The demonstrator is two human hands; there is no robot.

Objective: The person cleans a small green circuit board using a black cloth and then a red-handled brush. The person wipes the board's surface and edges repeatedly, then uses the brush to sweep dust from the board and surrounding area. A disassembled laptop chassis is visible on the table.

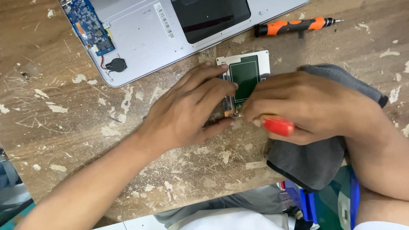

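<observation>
We see left hand (187,113), fingers spread, pinning touchpad board (247,74) flat on worktop (64,123), frame centre. Right hand (306,106) fingers pinched round red-handled tool (277,125), tip at board's lower edge. Laptop shell (145,38) already opened, upper left; orange screwdriver (294,26) idle. Board's bracket still attached, we judge.

White rectangular barcode label (163,19) on silver laptop shell (140,42), beside dark rectangular panel (211,17).
</observation>
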